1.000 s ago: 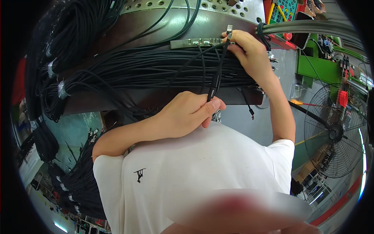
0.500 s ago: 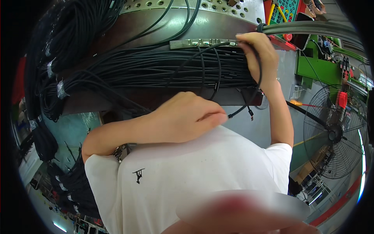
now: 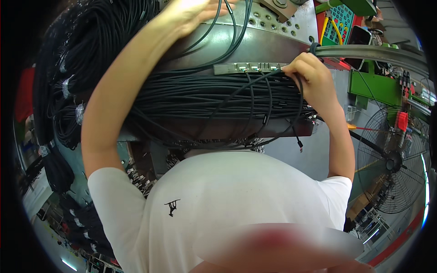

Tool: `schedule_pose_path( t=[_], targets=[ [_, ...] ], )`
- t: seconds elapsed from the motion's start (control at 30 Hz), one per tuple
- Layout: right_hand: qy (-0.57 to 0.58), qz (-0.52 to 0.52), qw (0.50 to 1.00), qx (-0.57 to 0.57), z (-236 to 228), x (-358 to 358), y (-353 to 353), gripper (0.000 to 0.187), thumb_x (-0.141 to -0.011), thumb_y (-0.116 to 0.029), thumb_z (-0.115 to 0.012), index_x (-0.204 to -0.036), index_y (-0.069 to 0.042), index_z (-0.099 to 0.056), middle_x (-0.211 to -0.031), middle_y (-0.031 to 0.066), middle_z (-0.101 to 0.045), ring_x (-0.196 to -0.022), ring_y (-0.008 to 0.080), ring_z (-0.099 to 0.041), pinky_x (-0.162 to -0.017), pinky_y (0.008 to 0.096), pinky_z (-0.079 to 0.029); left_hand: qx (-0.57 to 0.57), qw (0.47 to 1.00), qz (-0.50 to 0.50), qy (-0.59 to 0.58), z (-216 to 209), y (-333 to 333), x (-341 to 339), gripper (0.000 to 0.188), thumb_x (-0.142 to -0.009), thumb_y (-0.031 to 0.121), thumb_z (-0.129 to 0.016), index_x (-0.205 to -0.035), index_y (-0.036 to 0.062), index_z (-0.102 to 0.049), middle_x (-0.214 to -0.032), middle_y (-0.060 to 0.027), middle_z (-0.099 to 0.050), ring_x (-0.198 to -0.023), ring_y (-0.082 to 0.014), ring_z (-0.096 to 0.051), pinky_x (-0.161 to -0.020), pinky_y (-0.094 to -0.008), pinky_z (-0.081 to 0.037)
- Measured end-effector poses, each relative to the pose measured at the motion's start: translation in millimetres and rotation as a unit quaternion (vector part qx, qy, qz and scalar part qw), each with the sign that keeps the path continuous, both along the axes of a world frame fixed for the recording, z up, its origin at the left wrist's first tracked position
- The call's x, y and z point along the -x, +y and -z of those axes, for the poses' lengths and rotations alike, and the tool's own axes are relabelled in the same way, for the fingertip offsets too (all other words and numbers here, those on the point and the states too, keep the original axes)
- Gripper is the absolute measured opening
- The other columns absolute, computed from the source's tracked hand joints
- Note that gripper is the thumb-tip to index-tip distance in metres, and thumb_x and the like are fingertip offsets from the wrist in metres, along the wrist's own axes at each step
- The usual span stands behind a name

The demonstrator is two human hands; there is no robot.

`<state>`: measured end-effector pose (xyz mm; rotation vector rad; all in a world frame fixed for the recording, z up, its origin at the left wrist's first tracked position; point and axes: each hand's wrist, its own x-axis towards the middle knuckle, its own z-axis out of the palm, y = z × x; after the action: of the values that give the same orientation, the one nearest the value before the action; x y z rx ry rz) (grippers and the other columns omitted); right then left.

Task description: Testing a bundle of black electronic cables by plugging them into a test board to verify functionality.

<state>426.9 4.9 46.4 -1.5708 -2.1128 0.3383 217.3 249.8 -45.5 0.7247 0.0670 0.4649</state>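
Note:
My right hand [image 3: 314,82] is closed at the right end of a slim metal fixture [image 3: 224,69]. Its thumb and fingers pinch a black cable [image 3: 301,98] close to where the connector sits in the fixture. Several cable ends with metal connectors lie along this fixture, their cords hanging over a thick bundle of black cables [image 3: 195,98]. My left hand [image 3: 189,13] reaches to the top edge of the view, fingers stretched out beside a few hanging black cables [image 3: 233,32]. Part of that hand is cut off and overexposed.
Tied coils of black cable [image 3: 104,32] are heaped at the left. Beyond the fixture lies a perforated metal plate [image 3: 273,27] with a bolted block. A control panel [image 3: 339,22] with teal keys stands at the far right, and a large black fan [image 3: 392,161] stands below it.
My left hand has let go of the cable in front of my chest and swung up to the far left. My right hand stays at the fixture's end. The whole view has shifted slightly.

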Motion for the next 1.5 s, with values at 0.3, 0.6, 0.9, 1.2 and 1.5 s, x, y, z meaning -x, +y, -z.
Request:
schedule_pose_path(
  t=[0.3, 0.6, 0.9, 1.2, 1.5],
  targets=[
    [-0.073, 0.024, 0.997, 0.010, -6.0, 8.4, -1.7, 0.012, -0.074, 0.006, -0.066, -0.080, -0.002, -0.059, -0.078, 0.0075, -0.054, -0.074, 0.0271, -0.053, -0.064, 0.0362, -0.045, 0.044, 0.958, -0.047, 0.279, -56.0, -50.6, -26.5, 0.045, -0.106, 0.034, -0.034, -0.113, -0.0039, -0.058, -0.098, -0.0161, -0.067, -0.089, -0.0259, -0.064, -0.079, -0.0407, -0.055],
    [-0.042, 0.073, 0.964, -0.252, -3.3, -16.0, 117.1, 0.031, -0.092, -0.022, -0.063, -0.112, 0.001, -0.062, -0.103, 0.0210, -0.068, -0.098, 0.0322, -0.064, -0.088, 0.0386, -0.048, 0.051, 0.963, -0.056, 0.260, -56.4, -52.6, -27.0, 0.046, -0.106, 0.037, -0.036, -0.112, -0.0024, -0.057, -0.094, -0.0152, -0.066, -0.087, -0.0256, -0.064, -0.080, -0.0417, -0.055],
    [-0.143, 0.202, 0.950, -0.191, 31.5, -30.4, 211.7, 0.020, -0.093, -0.018, -0.057, -0.095, -0.001, -0.067, -0.087, 0.0188, -0.067, -0.082, 0.0351, -0.064, -0.070, 0.0450, -0.049, 0.063, 0.992, -0.025, 0.109, -43.9, -44.5, -18.1, 0.025, -0.103, 0.019, -0.041, -0.102, 0.0022, -0.059, -0.083, -0.0089, -0.063, -0.075, -0.0211, -0.064, -0.065, -0.0336, -0.056],
    [0.038, 0.134, 0.972, -0.187, 21.0, -27.4, 162.4, 0.020, -0.091, -0.021, -0.064, -0.096, -0.003, -0.069, -0.081, 0.0148, -0.067, -0.070, 0.0287, -0.063, -0.063, 0.0364, -0.049, 0.147, 0.975, -0.033, 0.162, -94.8, -59.7, 16.1, 0.037, -0.106, 0.031, -0.037, -0.108, 0.0012, -0.058, -0.079, -0.0071, -0.060, -0.069, -0.0200, -0.061, -0.074, -0.0379, -0.055],
    [-0.040, 0.046, 0.981, -0.183, 12.5, -30.9, 130.2, 0.020, -0.084, -0.020, -0.066, -0.093, -0.003, -0.070, -0.090, 0.0168, -0.066, -0.081, 0.0338, -0.063, -0.072, 0.0399, -0.049, 0.075, 0.974, -0.019, 0.213, -123.5, -130.9, 66.8, 0.038, -0.105, 0.033, -0.042, -0.074, 0.0111, -0.048, -0.052, 0.0075, -0.032, -0.042, -0.0043, -0.026, -0.039, -0.0216, -0.023]
  ],
)
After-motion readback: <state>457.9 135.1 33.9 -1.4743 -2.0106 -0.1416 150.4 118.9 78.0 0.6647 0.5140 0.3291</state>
